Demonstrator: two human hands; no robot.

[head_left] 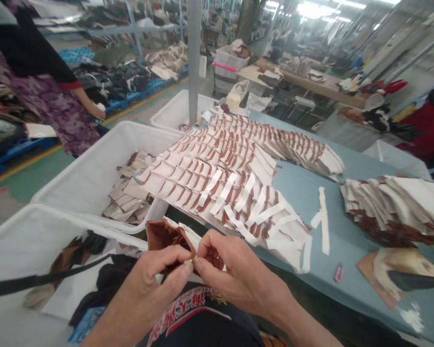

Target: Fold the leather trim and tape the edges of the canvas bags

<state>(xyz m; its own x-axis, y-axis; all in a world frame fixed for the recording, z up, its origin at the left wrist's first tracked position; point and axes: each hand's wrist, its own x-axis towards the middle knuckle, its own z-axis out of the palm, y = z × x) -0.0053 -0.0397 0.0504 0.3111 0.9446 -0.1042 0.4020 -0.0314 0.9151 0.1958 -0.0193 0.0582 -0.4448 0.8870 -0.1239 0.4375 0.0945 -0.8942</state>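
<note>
Blue-grey cloth or sheeting covers the worktable (298,193), where rows of overlapping off-white panels (217,149) with reddish-brown edges spread toward the far side. Beside it, a white plastic bin (75,180) contains similar pieces in a loose heap, and a thick stack of panels (394,207) rests at the table's right. Dark cloth of the wearer's garment (211,332) shows below the hands. Both hands are pinched on one folded piece (159,237), held in the air just off the table's near edge: the left hand (161,274) grips its edge between thumb and forefinger, and the right hand (235,265) does likewise, the tips almost meeting. Reddish-brown and leather-like on one face, off-white on the other, the piece gapes like a pocket, its inner edges ragged and dark. Chinese characters (190,308) in white and red slant across the garment, too creased and partly covered to read surely. Narrow white strips (324,224) lie on the table, near a small pink clip (338,273) whose surface shows no legible marking.
</note>
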